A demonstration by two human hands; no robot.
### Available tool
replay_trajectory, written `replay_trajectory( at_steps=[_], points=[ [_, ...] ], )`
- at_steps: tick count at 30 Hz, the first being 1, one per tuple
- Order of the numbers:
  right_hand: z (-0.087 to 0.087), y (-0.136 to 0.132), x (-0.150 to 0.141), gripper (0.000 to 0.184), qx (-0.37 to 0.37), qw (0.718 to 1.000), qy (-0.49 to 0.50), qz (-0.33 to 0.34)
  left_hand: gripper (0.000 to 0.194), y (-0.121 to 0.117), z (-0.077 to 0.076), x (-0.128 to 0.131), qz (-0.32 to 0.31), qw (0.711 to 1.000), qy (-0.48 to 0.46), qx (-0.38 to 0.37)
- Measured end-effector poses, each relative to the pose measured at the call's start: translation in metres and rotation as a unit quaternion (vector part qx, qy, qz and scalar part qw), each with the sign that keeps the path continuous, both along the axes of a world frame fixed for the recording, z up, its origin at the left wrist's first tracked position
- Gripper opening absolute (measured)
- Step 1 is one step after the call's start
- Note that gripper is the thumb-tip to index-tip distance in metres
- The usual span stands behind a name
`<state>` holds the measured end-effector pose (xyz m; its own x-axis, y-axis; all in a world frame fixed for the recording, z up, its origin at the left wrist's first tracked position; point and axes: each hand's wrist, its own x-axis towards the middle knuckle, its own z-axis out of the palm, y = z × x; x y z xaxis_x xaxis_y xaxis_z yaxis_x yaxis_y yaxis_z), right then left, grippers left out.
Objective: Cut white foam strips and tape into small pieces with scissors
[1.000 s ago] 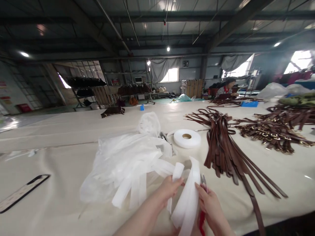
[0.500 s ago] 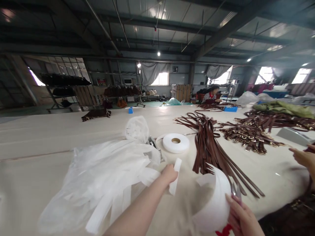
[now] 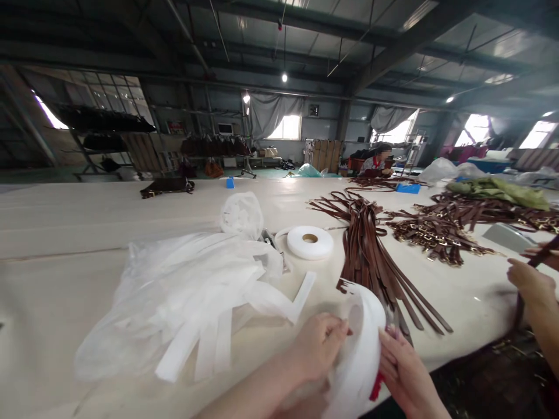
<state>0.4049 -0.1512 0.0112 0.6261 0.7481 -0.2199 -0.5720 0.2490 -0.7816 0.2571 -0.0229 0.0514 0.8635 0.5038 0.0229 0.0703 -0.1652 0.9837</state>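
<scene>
My right hand (image 3: 408,369) is closed around a curved bundle of white strips (image 3: 369,326). Metal blades (image 3: 391,317), apparently of scissors, show blurred beside its fingers, and something red (image 3: 376,386) hangs below. At the inner side of the bundle is my left hand (image 3: 321,343), its fingers curled together; whether it grips anything is hidden. A short folded white strip (image 3: 304,297) lies on the table just beyond it. To the left, more white strips (image 3: 177,355) spill out of a clear plastic bag (image 3: 100,349).
A white tape roll (image 3: 301,247) lies ahead, with brown leather straps (image 3: 364,244) to its right. Metal-clasped straps (image 3: 437,241) lie further right. Another person's hands (image 3: 535,285) hold a dark strap at the right edge. Someone sits across the table (image 3: 279,195).
My left hand has let go of the short white strip and moved right and nearer to the bundle. My right hand has shifted slightly left with the bundle.
</scene>
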Motion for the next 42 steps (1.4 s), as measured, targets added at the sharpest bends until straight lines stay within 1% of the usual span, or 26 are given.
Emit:
replay_trajectory(
  at_steps=[1, 2, 3, 5, 6, 7, 10, 14, 17, 20, 24, 27, 29, 31, 35, 38, 40, 42],
  points=[
    [0.001, 0.003, -0.005, 0.052, -0.004, 1.0, -0.014, 0.006, 0.06, 0.001, -0.002, -0.005, 0.005, 1.0, -0.009, -0.003],
    [0.001, 0.007, -0.01, 0.051, -0.009, 0.999, -0.028, 0.016, 0.064, 0.003, -0.004, -0.009, 0.005, 1.0, -0.014, -0.024],
    [-0.001, 0.01, -0.015, 0.05, -0.014, 0.999, -0.042, 0.031, 0.067, 0.004, -0.007, -0.014, -0.002, 0.998, -0.013, -0.068],
    [-0.005, 0.015, -0.028, 0.049, -0.025, 0.995, -0.066, 0.07, 0.071, 0.005, -0.013, -0.024, -0.028, 0.982, -0.008, -0.188],
    [-0.008, 0.018, -0.034, 0.048, -0.031, 0.993, -0.075, 0.09, 0.07, 0.004, -0.017, -0.029, -0.038, 0.971, -0.01, -0.234],
    [-0.011, 0.021, -0.041, 0.048, -0.038, 0.99, -0.082, 0.109, 0.068, 0.002, -0.021, -0.033, -0.043, 0.963, -0.014, -0.265],
    [-0.017, 0.029, -0.059, 0.043, -0.069, 0.982, -0.087, 0.155, 0.06, -0.005, -0.033, -0.044, -0.022, 0.951, -0.037, -0.306],
    [-0.016, 0.033, -0.074, 0.036, -0.08, 0.983, -0.074, 0.149, 0.059, -0.011, -0.046, -0.049, 0.011, 0.936, -0.088, -0.339],
    [-0.015, 0.03, -0.079, 0.036, -0.09, 0.984, -0.077, 0.136, 0.056, -0.011, -0.052, -0.05, 0.02, 0.946, -0.079, -0.313],
    [-0.017, 0.029, -0.08, 0.042, -0.119, 0.981, -0.094, 0.124, 0.054, -0.009, -0.058, -0.048, 0.041, 0.969, -0.051, -0.239],
    [-0.026, 0.03, -0.078, 0.05, -0.141, 0.978, -0.104, 0.112, 0.049, -0.003, -0.068, -0.045, 0.067, 0.989, -0.036, -0.126],
    [-0.035, 0.031, -0.074, 0.053, -0.146, 0.978, -0.098, 0.116, 0.039, 0.0, -0.072, -0.043, 0.081, 0.993, -0.013, -0.087],
    [-0.039, 0.03, -0.071, 0.051, -0.133, 0.98, -0.085, 0.125, 0.034, 0.001, -0.072, -0.042, 0.078, 0.993, -0.001, -0.083],
    [-0.042, 0.029, -0.069, 0.048, -0.12, 0.981, -0.075, 0.133, 0.032, 0.002, -0.069, -0.04, 0.06, 0.994, 0.003, -0.09],
    [-0.042, 0.028, -0.065, 0.048, -0.123, 0.979, -0.059, 0.151, 0.036, 0.003, -0.061, -0.036, 0.031, 0.995, 0.005, -0.097],
    [-0.042, 0.029, -0.063, 0.048, -0.125, 0.98, -0.052, 0.147, 0.033, 0.004, -0.055, -0.035, 0.001, 0.998, 0.0, -0.063],
    [-0.043, 0.029, -0.061, 0.05, -0.118, 0.983, -0.047, 0.133, 0.03, 0.006, -0.053, -0.033, -0.013, 0.999, -0.001, -0.039],
    [-0.043, 0.029, -0.057, 0.051, -0.107, 0.989, -0.041, 0.098, 0.029, 0.012, -0.053, -0.028, 0.0, 0.999, 0.048, -0.009]
  ],
)
